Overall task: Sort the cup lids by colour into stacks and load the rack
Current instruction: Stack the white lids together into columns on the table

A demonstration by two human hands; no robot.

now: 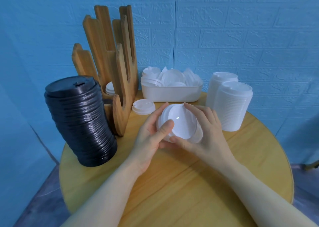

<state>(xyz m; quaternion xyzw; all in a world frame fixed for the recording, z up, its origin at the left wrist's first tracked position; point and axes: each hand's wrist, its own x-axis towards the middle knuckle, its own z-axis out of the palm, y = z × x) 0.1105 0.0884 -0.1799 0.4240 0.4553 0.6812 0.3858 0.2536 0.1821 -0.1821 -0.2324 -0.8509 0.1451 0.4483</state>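
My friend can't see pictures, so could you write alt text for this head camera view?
Two bare hands, left and right, hold a few white lids together above a round wooden table. Around them stand a tall black lid stack, a wooden rack, a white tub of lids and two white lid stacks.

Glossy black throughout the tall lid stack (79, 121) at nine o'clock, ribbed with thin bright highlights. Honey-brown, straight-grained wood on the rack (110, 68) at eleven o'clock, with a few white lids (109, 88) in a lower slot. Plain white on the tub (170, 94) at twelve o'clock and on the loose lids (172, 77) heaped inside. White too on the single lid (143, 106) just beside the rack. Milky, translucent white with fine horizontal banding on the two stacks (229, 104) at two o'clock. Shiny white on the held lids (181, 123) at centre. Yellow wood grain across the round table (172, 183). Blue brick-embossed pattern on the wall (241, 37).
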